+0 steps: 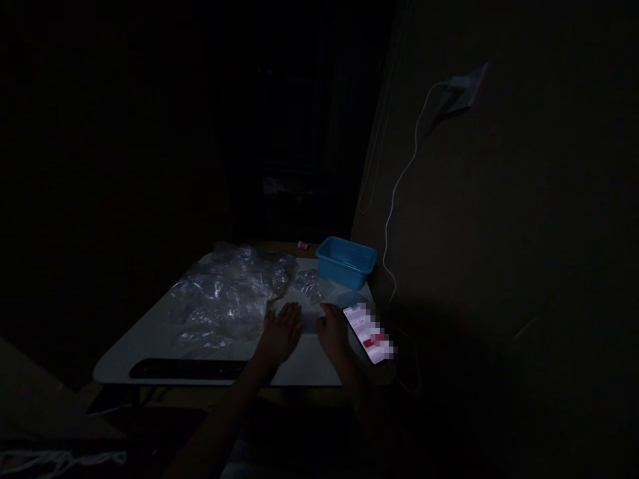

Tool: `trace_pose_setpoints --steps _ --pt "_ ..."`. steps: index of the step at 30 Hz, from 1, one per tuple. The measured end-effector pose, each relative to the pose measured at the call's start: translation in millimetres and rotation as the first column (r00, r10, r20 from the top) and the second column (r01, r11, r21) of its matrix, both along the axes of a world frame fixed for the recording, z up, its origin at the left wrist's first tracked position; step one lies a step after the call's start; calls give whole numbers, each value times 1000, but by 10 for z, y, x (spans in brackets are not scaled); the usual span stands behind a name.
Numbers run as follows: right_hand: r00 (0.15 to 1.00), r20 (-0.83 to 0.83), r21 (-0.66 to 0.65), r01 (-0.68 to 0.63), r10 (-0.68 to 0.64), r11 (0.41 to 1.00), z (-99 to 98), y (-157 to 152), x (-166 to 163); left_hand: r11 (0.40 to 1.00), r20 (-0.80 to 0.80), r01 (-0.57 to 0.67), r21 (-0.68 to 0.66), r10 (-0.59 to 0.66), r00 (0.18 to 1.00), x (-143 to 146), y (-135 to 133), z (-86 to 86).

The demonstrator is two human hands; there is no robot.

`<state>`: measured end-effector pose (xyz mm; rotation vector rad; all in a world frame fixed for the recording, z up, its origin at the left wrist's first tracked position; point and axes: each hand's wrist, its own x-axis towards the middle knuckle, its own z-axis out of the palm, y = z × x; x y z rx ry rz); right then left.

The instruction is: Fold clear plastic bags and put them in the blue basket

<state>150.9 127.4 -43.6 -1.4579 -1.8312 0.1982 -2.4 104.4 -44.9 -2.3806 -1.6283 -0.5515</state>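
Note:
The room is very dark. My left hand (280, 332) lies flat, fingers stretched out, on the white table (150, 332), its fingertips at a small pale sheet or clear bag (310, 318). My right hand (333, 327) rests at the other end of that sheet with fingers curled; whether it pinches the sheet is too dim to see. A heap of crumpled clear plastic bags (229, 296) lies just left of my left hand.
A blue plastic tub (346, 261) stands at the table's far right corner. A lit phone (369, 332) lies by my right hand. A white cable (399, 186) runs down the wall from a plug (466, 86). A dark flat bar (190, 368) lies along the near edge.

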Motion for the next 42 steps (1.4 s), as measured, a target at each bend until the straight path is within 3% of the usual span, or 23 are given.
trace_pose_setpoints --steps 2,6,10,20,28,42 --pt "994 99 31 -48 45 998 45 -53 -17 1000 -6 -9 -16 9 1000 -1 2 3" --pt "908 338 49 -279 247 959 107 -152 -85 998 -22 12 -61 -14 1000 -6 12 14" --pt "864 437 20 -286 249 958 108 -194 -136 991 -54 70 -110 -76 996 -4 29 3" --pt "845 477 -17 -266 242 964 62 -176 -154 989 -75 45 -143 -56 996 35 -1 44" --pt "833 491 -40 -271 255 962 38 -163 -164 994 -77 58 -89 -65 995 21 4 15" --pt "827 487 -74 -280 280 957 32 -151 -172 984 -102 22 -176 -40 994 27 12 34"
